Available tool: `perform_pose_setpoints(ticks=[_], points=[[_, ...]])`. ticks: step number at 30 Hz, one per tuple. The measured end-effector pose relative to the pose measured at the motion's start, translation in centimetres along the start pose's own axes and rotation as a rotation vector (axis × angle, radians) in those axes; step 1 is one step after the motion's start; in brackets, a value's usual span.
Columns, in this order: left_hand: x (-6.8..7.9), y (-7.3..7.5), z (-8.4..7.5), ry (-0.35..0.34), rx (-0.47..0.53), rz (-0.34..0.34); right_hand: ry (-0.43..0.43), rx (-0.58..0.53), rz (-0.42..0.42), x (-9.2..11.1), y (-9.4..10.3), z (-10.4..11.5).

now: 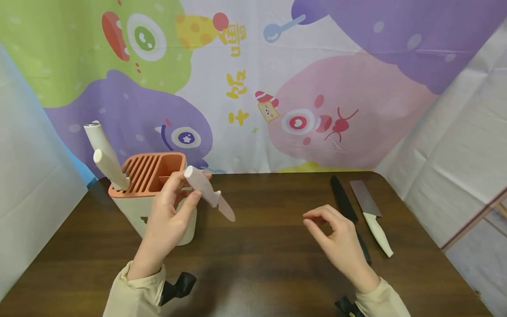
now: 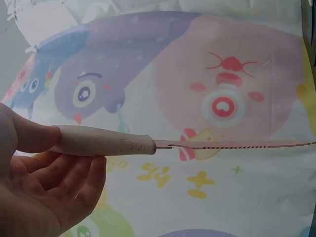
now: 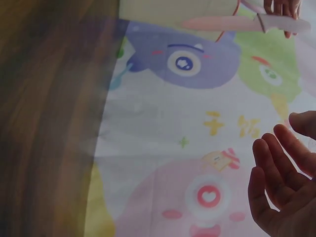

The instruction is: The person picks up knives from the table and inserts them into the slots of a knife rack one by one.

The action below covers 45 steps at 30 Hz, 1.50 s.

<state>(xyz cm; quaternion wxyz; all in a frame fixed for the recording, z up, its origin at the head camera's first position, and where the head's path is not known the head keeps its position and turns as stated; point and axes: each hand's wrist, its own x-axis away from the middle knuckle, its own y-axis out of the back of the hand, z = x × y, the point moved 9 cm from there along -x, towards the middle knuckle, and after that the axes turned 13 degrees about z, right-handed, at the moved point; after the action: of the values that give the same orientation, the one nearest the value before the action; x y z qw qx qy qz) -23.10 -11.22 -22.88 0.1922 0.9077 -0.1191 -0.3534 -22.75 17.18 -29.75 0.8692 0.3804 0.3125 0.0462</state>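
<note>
My left hand (image 1: 168,218) pinches a small pink knife (image 1: 201,186) by its handle between thumb and fingers. It holds the knife in the air at the right front of a knife block (image 1: 180,193), blade slanting down to the right. In the left wrist view the knife (image 2: 106,140) lies level and its thin blade is seen edge-on, with a row of notches. My right hand (image 1: 336,237) hovers over the right part of the table, fingers loosely bent and thumb near the fingertips, nothing between them. The right wrist view shows this hand (image 3: 281,182) with relaxed fingers.
The block has an orange slotted top, with two white-handled utensils (image 1: 104,149) standing at its left side. A black knife (image 1: 343,198) and a white-handled cleaver (image 1: 370,211) lie at the right of the brown table (image 1: 253,273). A cartoon-printed curtain (image 1: 245,145) hangs behind.
</note>
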Motion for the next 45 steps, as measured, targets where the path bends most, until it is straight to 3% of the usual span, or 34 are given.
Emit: perform_pose_setpoints(ticks=[5,11,23,30,37,45], points=[[0.0,0.7,-0.5,-0.028,0.010,-0.034,0.017,0.041,-0.039,1.0,0.8,-0.9],[0.3,2.0,-1.0,-0.049,0.001,-0.114,-0.053,0.090,-0.022,2.0,1.4,-2.7],[0.8,3.6,-1.7,-0.052,-0.027,-0.202,-0.129,0.114,-0.020,3.4,1.9,-5.3],[1.0,4.5,-2.3,-0.104,0.019,-0.249,-0.154,0.123,-0.016,4.0,2.1,-6.7],[1.4,5.6,-2.6,-0.119,0.035,-0.344,-0.232,0.176,0.043,4.5,1.7,-8.3],[1.7,6.6,-2.9,-0.174,0.145,-0.410,-0.285,0.237,0.078,4.8,1.6,-9.8]])
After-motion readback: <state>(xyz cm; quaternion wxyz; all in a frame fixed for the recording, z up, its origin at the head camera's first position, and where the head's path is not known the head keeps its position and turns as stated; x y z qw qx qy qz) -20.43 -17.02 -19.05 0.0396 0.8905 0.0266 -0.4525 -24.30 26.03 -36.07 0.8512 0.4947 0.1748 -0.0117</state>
